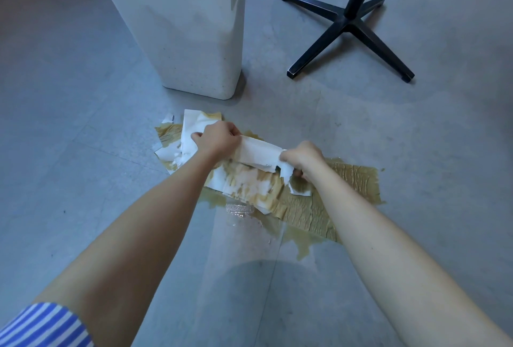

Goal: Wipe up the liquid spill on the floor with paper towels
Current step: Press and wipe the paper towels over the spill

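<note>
Two bare hands pull a strip of paper towel taut above a brown spill on a grey floor.

The left hand (215,137) and right hand (301,158) are a little apart, each closed tight on one end of a white paper towel strip (261,152) stretched between them, both forearms reaching straight out and down. Beneath lie soaked paper towels (311,205), stained brown, spread flat over the spill (304,246), whose wet edge creeps out toward the viewer. Just beyond the towels stands a white bin (194,41); to its right, well apart from the towels, is a black cross-shaped stand base (349,32). Bare floor (69,138) lies open left, right and near. A blue-striped sleeve (41,327) shows bottom left.
</note>
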`<control>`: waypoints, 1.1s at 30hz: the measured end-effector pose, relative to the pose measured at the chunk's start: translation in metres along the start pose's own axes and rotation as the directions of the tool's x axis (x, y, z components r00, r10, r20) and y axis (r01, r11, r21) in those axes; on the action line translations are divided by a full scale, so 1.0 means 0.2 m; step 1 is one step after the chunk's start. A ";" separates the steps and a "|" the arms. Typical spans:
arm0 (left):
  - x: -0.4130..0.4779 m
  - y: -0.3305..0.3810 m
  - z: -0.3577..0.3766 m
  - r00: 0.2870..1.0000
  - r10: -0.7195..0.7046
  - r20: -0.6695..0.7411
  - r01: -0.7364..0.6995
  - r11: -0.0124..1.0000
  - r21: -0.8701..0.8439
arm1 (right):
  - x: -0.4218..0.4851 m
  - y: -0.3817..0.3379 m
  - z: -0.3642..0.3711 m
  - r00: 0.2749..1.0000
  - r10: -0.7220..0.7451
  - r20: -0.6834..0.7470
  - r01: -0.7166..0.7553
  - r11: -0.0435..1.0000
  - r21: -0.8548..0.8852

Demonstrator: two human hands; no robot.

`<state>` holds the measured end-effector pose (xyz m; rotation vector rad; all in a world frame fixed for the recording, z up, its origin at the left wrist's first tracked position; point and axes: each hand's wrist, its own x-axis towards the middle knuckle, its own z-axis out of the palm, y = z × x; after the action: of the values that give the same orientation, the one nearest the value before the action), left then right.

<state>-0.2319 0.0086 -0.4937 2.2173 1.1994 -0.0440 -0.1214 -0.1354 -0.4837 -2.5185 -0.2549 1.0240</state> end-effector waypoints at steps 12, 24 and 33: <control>0.17 0.02 0.08 0.974 0.169 -0.150 -0.138 0.971 0.195 | 0.05 0.07 -0.01 0.995 0.065 0.073 -0.063 0.998 -0.030; 0.19 0.01 0.12 0.932 0.248 -0.264 -0.148 0.926 0.348 | 0.05 0.10 -0.05 0.997 0.037 -0.063 -0.049 0.978 -0.203; 0.18 0.02 0.11 0.938 0.251 -0.239 -0.167 0.932 0.322 | -0.04 0.12 -0.08 0.942 -0.242 -0.231 0.128 0.899 -0.420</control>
<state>-0.2021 0.0226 -0.5211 2.6788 1.1485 0.1916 -0.1160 -0.1650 -0.4792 -2.8886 -0.6684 0.5719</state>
